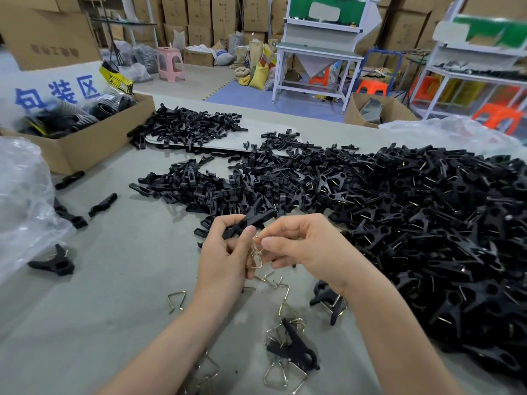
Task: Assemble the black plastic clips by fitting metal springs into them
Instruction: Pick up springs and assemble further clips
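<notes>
Springs (176, 300) lie loose on the table (99, 295) nearest to me. Above them my left hand (225, 258) grips a black clip (252, 219), and my right hand (302, 246) pinches one spring (256, 253) just below that clip. Behind my hands, to the right, is the big pile of clips (427, 223).

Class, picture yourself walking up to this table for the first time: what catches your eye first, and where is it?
A huge heap of black clips sprawls across the right side and far middle of the table. In the centre foreground, the left hand grips one black clip while the right hand pinches a metal spring beside it. Several loose springs lie scattered just below the hands.
</notes>
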The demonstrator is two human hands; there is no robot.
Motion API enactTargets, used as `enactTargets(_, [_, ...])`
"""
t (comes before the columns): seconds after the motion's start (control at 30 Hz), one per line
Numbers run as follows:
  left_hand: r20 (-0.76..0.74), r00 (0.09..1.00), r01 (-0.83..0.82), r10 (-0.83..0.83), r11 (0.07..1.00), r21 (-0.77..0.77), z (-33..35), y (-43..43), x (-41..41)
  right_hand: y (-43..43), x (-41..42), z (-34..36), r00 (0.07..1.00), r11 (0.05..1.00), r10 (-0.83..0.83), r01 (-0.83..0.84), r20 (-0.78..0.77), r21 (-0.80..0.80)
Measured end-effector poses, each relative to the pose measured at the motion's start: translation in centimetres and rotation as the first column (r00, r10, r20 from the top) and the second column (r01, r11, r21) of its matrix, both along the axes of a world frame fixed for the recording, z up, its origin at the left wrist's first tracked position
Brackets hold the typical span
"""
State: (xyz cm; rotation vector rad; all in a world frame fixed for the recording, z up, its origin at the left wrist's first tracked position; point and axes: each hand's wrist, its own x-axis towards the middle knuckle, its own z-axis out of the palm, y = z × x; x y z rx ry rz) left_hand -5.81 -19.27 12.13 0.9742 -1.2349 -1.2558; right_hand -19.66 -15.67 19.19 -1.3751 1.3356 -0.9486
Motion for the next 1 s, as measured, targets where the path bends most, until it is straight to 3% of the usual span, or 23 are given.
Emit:
enactTargets(0.13, [-0.098,0.993,-0.053,0.062,0.994,0.097,-0.3,-0.4,0.0,0.2,-0.1,0.1,0.977,0.98,0.182,-0.189,-0.113,-0.059])
enactTargets(0.27, [-0.173,0.979,-0.083,0.11,0.984,0.158,-0.1,-0.7,0.1,0.0,0.5,-0.6,0.926,0.96,0.265,-0.28,-0.269,-0.02])
enactTargets(0.57, [0.008,0.995,-0.104,0.104,0.995,0.011,0.0,-0.7,0.8,-0.1,-0.3,-0.6,0.952,0.979,0.151,-0.181,-0.267,-0.091])
enactTargets(0.7, [-0.005,0.986,-0.167,0.166,0.985,-0.051,0.7,-1.4,1.5,-0.6,-1.8,-0.8,0.95,0.992,-0.037,-0.002,-0.31,-0.124])
enactTargets(0.77, [-0.033,0.973,-0.232,0.23,0.971,-0.053,1.0,-1.9,2.2,-1.0,-2.7,-1.5,0.876,0.969,-0.212,0.13,-0.434,-0.21])
enactTargets(0.83, [-0.05,0.954,-0.297,0.294,0.953,-0.065,1.2,-2.5,3.0,-1.4,-3.2,-2.5,0.753,0.96,-0.277,0.197,-0.596,-0.198])
enactTargets(0.93, [-0.072,0.931,-0.362,0.359,0.931,-0.048,1.5,-3.2,4.0,-1.6,-2.9,-3.9,0.649,0.984,-0.113,0.176,-0.752,0.004])
enactTargets(1.0, [-0.101,0.921,-0.379,0.376,0.925,-0.013,1.5,-3.4,4.4,-1.8,-2.6,-4.2,0.621,0.987,-0.105,0.16,-0.776,-0.006])
